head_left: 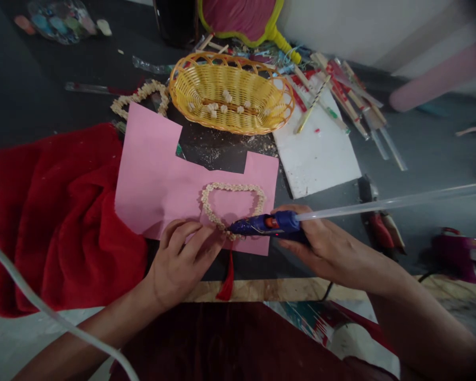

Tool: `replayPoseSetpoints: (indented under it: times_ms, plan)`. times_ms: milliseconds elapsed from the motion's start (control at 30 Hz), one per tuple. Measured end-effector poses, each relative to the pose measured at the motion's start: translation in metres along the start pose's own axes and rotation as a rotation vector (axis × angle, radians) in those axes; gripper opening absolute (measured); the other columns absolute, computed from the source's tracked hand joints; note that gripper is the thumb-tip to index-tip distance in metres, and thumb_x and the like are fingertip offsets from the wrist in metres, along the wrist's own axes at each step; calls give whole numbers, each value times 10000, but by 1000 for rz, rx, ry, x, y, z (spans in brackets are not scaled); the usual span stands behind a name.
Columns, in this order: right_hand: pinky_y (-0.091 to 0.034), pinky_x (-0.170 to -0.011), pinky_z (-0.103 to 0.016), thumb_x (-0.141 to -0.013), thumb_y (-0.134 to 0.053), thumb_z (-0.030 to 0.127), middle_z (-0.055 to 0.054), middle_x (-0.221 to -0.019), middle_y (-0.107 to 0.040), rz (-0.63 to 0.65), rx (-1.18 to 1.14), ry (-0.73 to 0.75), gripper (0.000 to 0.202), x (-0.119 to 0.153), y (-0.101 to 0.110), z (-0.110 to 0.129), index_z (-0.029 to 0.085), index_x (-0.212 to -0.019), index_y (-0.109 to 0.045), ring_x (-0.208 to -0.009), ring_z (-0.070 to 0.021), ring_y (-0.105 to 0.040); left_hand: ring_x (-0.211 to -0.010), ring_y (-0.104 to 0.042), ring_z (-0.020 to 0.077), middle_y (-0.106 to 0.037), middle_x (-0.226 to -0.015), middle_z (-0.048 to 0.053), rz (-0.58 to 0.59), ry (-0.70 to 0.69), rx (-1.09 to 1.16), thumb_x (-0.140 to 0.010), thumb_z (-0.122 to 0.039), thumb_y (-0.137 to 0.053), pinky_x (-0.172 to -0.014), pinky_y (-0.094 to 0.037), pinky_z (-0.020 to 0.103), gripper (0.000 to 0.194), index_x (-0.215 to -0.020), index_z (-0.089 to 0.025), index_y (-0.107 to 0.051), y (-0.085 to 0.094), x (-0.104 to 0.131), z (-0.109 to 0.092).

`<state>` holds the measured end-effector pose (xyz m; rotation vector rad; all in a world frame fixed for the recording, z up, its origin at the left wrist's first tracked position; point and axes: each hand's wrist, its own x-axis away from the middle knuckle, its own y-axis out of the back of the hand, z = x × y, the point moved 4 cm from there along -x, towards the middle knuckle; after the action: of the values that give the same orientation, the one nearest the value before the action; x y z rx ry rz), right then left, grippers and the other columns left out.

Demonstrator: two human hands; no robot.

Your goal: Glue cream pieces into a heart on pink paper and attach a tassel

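A blue hot glue gun [287, 222] with a long clear glue stick in its back end is gripped in my right hand [329, 246]. Its nozzle points left and meets the lower part of a heart-shaped garland [234, 187] of small cream flowers. The garland lies on a pink paper sheet [150, 169] with cut-out edges. My left hand [184, 256] rests at the paper's lower edge, its thumb and index finger closed on the garland's bottom near the nozzle. The fingertips' exact hold is partly hidden. From that spot a red tassel [227, 278] hangs over the table edge.
Behind the paper stands a yellow woven basket [232, 79] with several small flowers. Another cream garland [121, 106] is at its left. Red cloth [63, 222] lies at left, a white sheet [313, 164] and packaged sticks [353, 100] at right. A pale cable [59, 312] crosses the lower left.
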<state>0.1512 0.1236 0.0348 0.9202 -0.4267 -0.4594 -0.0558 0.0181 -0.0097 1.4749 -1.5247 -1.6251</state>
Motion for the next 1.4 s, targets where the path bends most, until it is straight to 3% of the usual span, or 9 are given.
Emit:
replayPoseSetpoints:
  times_ms: [500,1033,1400]
  plan:
    - [-582,-864,-399,-943,-458,281,-165,-1158,-635,-35,-19,61,367,-5,3,5,139,-1281,-443,-1016,-257,-656,-1023,-522,220,-627,-1048,26,-6,8,1,-829,-126,-640,-928,-444,419,291,-1079,-273,-657,0,-1,-1]
    - [-574,-840,-393,-941,-441,287,-157,-1181,-610,-69,-30,5,379,6,1,-3,165,-1299,-404,-996,-245,-652,-1013,-536,236,-647,-1056,44,16,-4,-20,-835,-84,-603,-954,-407,443,349,-1142,-245,-645,-1,-2,-2]
    - [-578,-805,-393,-927,-467,323,-138,-1149,-592,-105,-91,-153,387,25,-7,-15,184,-1284,-409,-955,-241,-646,-1018,-524,216,-635,-1070,45,-53,-11,50,-816,-74,-627,-958,-413,433,338,-1113,-237,-639,7,2,-1]
